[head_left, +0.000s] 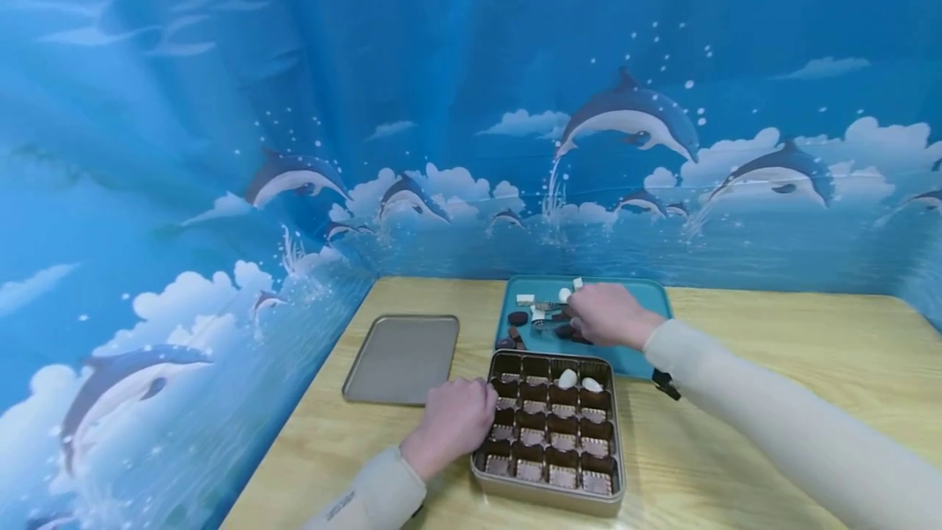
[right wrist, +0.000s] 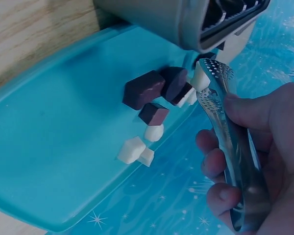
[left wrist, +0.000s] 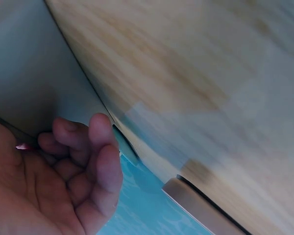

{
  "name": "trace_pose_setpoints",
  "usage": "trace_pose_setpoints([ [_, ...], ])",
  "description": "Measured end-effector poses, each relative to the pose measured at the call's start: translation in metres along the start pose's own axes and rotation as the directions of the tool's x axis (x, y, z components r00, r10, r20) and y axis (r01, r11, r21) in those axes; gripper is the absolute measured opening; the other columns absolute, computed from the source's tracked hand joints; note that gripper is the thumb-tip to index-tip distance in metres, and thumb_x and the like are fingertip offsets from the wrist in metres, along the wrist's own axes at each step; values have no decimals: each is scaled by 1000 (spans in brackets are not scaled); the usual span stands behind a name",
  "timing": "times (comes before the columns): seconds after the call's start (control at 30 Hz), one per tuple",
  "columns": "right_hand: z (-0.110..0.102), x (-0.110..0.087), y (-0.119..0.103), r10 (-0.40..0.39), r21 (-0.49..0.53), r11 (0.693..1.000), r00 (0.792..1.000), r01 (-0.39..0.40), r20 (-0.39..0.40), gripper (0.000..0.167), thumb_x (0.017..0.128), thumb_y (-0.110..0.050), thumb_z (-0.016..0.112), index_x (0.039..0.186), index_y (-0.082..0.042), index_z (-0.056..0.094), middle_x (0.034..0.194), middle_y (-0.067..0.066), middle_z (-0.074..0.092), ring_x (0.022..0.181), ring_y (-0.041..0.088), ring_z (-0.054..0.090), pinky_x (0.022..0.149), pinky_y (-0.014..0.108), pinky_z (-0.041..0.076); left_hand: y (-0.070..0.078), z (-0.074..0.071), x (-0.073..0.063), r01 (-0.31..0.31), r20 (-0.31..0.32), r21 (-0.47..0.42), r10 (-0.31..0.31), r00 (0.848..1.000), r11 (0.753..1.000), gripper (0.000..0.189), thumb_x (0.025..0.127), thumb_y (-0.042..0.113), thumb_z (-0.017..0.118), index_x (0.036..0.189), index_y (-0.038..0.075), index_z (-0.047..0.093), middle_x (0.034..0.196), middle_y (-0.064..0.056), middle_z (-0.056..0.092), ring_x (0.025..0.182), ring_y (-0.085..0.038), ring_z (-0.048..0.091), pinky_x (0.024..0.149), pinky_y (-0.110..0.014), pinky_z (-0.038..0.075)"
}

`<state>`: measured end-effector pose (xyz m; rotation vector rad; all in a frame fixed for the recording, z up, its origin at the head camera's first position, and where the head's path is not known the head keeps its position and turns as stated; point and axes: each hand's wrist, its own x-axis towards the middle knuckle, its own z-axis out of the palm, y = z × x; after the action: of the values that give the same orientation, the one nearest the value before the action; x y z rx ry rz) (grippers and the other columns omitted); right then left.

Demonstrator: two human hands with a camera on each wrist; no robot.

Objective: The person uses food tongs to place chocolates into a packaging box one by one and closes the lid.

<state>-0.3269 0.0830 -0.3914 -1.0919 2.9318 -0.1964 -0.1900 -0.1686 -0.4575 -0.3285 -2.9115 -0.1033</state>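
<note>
My right hand [head_left: 611, 315] grips metal serving tongs [right wrist: 240, 166] over the teal tray [head_left: 648, 362]. Between the perforated tips sits a white piece [right wrist: 201, 77], seen in the right wrist view. Dark brown chocolate-like pieces [right wrist: 144, 89] and small white ones [right wrist: 131, 150] lie on the tray close by. My left hand [head_left: 456, 415] is at the left side of the divided box [head_left: 559, 500]; the left wrist view shows its fingers loosely curled with nothing in them. Two white egg-shaped pieces [head_left: 567, 379] occupy cells in the box's far row.
A flat grey-brown lid or tray [head_left: 402, 358] lies on the wooden table [head_left: 773, 399], left of the box. The teal tray stands directly behind the box. A blue dolphin-print backdrop [head_left: 456, 105] rises at the table's back and left edges.
</note>
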Motion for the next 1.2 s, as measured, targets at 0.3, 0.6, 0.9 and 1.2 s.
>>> trace_pose_setpoints([
  [0.3,-10,-68,30,111,25,994,993,-110,-44,21,96,-13,66,112,0,70,68,-2,59,48,11,45,48,28,37,38,7,25,-126,84,25,123,989,992,45,106,30,40,64,18,52,59,0,54,51,-17,55,42,-33,42],
  [0.6,-11,-72,28,64,39,997,995,-61,-70,28,96,-13,66,118,3,69,64,-4,57,43,9,43,46,26,36,33,9,23,-93,86,67,87,992,993,45,106,32,40,67,17,58,63,0,59,56,-18,60,45,-34,46],
  [0.9,-21,-61,8,5,14,1000,994,-3,-110,35,96,-16,67,125,3,66,103,19,74,43,6,45,44,25,37,15,1,12,-42,84,61,37,996,997,44,106,32,41,70,15,59,64,-1,60,57,-20,61,47,-35,47],
  [1.2,-29,-58,-13,-99,-18,995,985,98,-142,33,94,-20,71,121,-1,68,89,5,72,54,1,50,55,29,49,-2,-4,0,41,100,59,-47,994,997,47,107,33,38,66,18,54,64,-1,59,58,-20,60,48,-35,49],
])
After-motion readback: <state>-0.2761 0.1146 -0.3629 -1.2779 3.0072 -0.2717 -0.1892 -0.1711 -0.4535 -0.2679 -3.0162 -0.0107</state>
